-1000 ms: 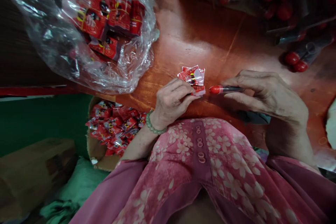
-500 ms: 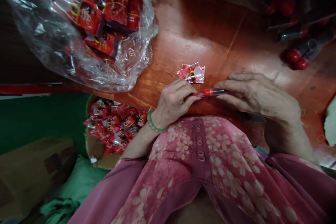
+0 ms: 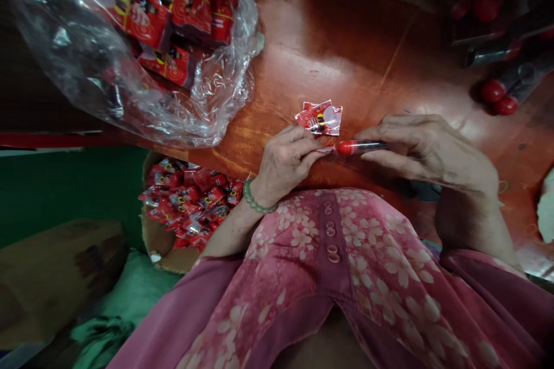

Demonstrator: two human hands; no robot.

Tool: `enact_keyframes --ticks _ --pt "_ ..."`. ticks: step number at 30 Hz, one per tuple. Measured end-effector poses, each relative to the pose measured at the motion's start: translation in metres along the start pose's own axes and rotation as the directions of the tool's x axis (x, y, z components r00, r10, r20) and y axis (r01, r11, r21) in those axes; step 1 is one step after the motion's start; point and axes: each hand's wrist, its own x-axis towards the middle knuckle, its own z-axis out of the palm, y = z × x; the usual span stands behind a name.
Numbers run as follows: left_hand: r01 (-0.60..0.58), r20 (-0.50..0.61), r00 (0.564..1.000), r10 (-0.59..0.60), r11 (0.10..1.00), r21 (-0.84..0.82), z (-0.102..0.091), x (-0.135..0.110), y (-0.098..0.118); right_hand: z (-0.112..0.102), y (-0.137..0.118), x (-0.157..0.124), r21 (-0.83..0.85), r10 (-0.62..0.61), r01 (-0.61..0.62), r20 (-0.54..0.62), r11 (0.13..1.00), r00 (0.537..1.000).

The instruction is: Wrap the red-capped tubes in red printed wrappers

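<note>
My left hand (image 3: pixel 289 160), with a green bead bracelet at the wrist, pinches a small red printed wrapper (image 3: pixel 325 150) between thumb and fingers. Facing it, my right hand (image 3: pixel 426 147) grips a slim dark tube with a rounded red end (image 3: pixel 347 147), which points left. That red end is at the edge of the wrapper; whether they touch, I cannot tell. Just beyond my left fingers, a few flat red printed wrappers (image 3: pixel 319 118) lie overlapping on the brown table (image 3: pixel 298 63).
A clear plastic bag (image 3: pixel 212 121) holding banded bundles of red wrappers (image 3: pixel 149 20) sits at the upper left. Below it, a cardboard box (image 3: pixel 162 256) contains many red wrapped pieces (image 3: pixel 190 202). Red-ended clear tubes (image 3: pixel 493 91) lie at the upper right, partly in shadow.
The tube in my right hand has tilted and shifted slightly, its red end now showing rounder. My left hand keeps its pinch. The whole view has shifted a little.
</note>
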Motion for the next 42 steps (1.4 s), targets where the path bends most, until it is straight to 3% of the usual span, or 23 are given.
enact_keyframes --ticks 5,9,15,26,32,37,42 --pt "0.027 -0.131 0.990 -0.050 0.984 -0.177 -0.002 0.000 0.003 -0.002 0.000 -0.004 0.084 0.048 -0.040 -0.102 0.996 0.994" --pt "0.015 -0.147 0.988 -0.048 0.977 -0.214 -0.003 0.001 0.005 0.006 -0.001 -0.002 0.115 0.076 -0.063 -0.118 0.991 0.990" --pt "0.007 -0.080 0.996 -0.031 0.961 -0.276 -0.005 0.003 0.006 0.004 -0.002 0.002 0.082 0.009 -0.007 -0.024 0.997 1.000" --pt "0.017 0.025 1.000 -0.012 0.974 -0.225 0.002 0.000 0.006 -0.003 -0.010 0.008 -0.160 0.062 -0.034 0.172 0.986 0.983" --pt "0.034 0.107 0.994 -0.015 0.982 -0.185 -0.001 0.000 0.006 -0.004 -0.009 0.017 -0.074 0.036 -0.020 0.211 0.997 0.977" --pt "0.132 0.247 0.967 -0.063 0.953 -0.274 -0.007 0.002 0.005 -0.004 -0.006 0.025 0.023 0.008 -0.014 0.231 1.000 0.973" --pt "0.172 0.278 0.957 -0.080 0.930 -0.325 -0.007 0.003 0.005 0.003 -0.004 0.025 0.040 0.044 -0.054 0.226 0.998 0.973"
